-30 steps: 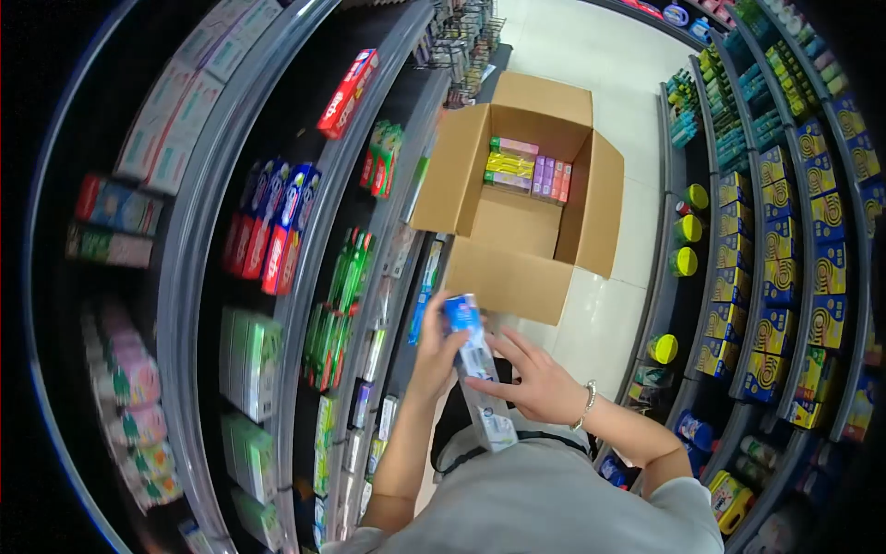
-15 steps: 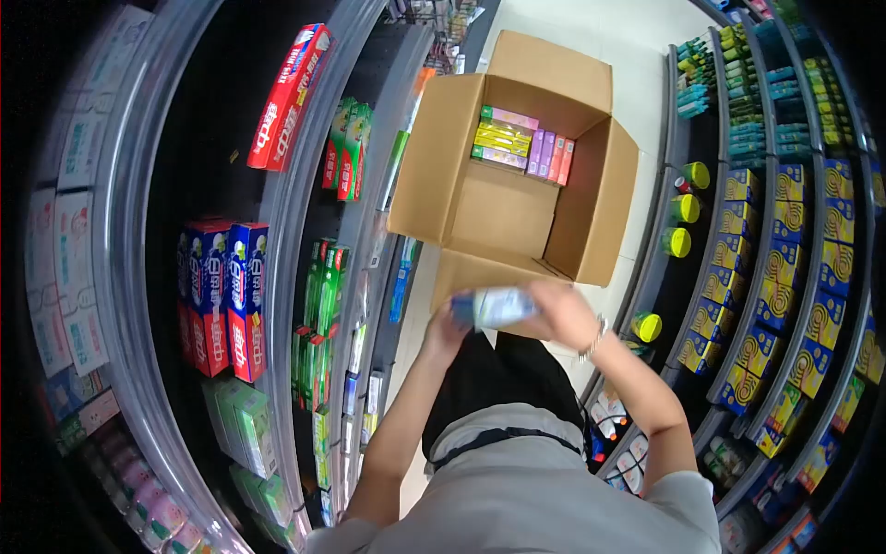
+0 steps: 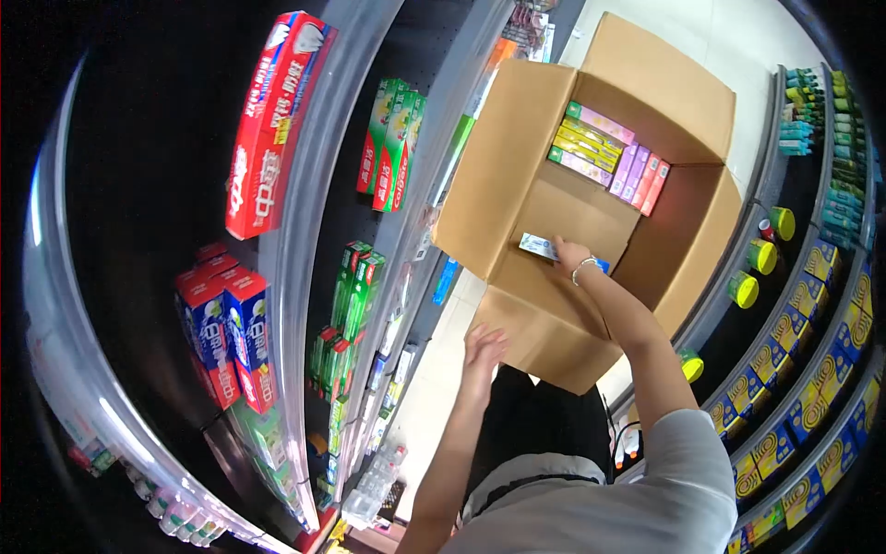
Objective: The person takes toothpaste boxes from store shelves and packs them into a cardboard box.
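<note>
My right hand reaches down into an open cardboard box. Its fingers are closed on a white and blue toothpaste box, whose middle is hidden under the hand. Just outside the box, by the near flap, is my left hand, fingers apart and holding nothing. Against the far inner wall lie small yellow cartons under a pink and green one, with purple cartons and red cartons standing beside them.
Shelves on the left carry a red toothpaste box, blue and red boxes and green boxes. Right-hand shelves hold yellow-lidded tubs and blue and yellow boxes. Both shelf rows flank the cardboard box.
My right hand has carried the toothpaste box forward, down into the cardboard box. My left hand has let go of it and stayed outside. The view has shifted.
</note>
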{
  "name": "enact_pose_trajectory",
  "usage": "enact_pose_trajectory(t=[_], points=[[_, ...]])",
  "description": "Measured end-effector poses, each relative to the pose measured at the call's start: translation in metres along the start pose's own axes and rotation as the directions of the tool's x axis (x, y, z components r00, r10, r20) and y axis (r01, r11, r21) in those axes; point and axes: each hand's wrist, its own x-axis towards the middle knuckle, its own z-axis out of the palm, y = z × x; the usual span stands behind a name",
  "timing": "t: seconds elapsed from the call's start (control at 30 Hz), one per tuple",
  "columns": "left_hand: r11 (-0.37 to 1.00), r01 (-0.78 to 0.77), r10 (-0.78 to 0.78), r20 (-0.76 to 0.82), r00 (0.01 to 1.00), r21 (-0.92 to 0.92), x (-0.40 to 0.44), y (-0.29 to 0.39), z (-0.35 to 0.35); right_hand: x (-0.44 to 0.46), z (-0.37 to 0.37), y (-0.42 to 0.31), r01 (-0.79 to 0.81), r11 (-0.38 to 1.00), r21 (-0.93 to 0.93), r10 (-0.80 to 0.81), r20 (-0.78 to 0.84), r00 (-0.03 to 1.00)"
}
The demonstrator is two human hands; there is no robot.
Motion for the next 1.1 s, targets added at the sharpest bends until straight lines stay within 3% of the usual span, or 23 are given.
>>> enact_pose_trajectory(t=[0.33,0.4,0.63,0.73,0.8,0.9,1.0,1.03,1.1], points=[[0.992,0.004,0.005,-0.071,0.997,0.125,0.018,0.003,0.040,0.026,0.023,-0.005,0.050,0.998,0.030,-0.051,0.010,0.999],[0.991,0.016,-0.009,-0.054,0.998,0.131,0.020,0.006,0.038,0.021,0.021,-0.009,0.057,0.997,0.050,-0.053,-0.079,0.995],[0.995,-0.009,0.012,-0.037,0.999,0.096,0.017,0.006,0.033,0.026,0.030,-0.006,0.069,0.996,0.055,-0.069,0.008,0.998],[0.996,-0.032,0.034,-0.025,0.999,0.080,0.010,0.007,0.033,0.025,0.029,-0.003,0.046,0.988,0.146,-0.040,-0.044,0.998],[0.997,-0.052,0.053,-0.022,0.998,0.064,0.003,0.009,0.030,0.021,0.019,-0.004,-0.048,0.974,0.223,0.047,0.009,0.999],[0.990,-0.122,0.124,-0.019,0.992,0.071,-0.010,0.008,0.023,0.014,0.012,0.006,-0.052,0.976,0.214,0.067,-0.065,0.996],[0.985,-0.174,0.173,-0.018,0.985,-0.008,-0.023,-0.003,0.010,-0.004,-0.004,0.017,0.054,0.988,0.142,-0.036,-0.125,0.991],[0.978,-0.203,0.203,-0.006,0.979,-0.048,-0.026,-0.011,0.005,-0.018,-0.022,0.009,-0.045,0.991,0.128,0.051,-0.048,0.998],[0.961,-0.253,0.249,-0.051,0.967,-0.109,-0.027,-0.032,-0.007,-0.040,-0.034,0.013,0.030,0.993,0.111,-0.010,-0.171,0.985]])
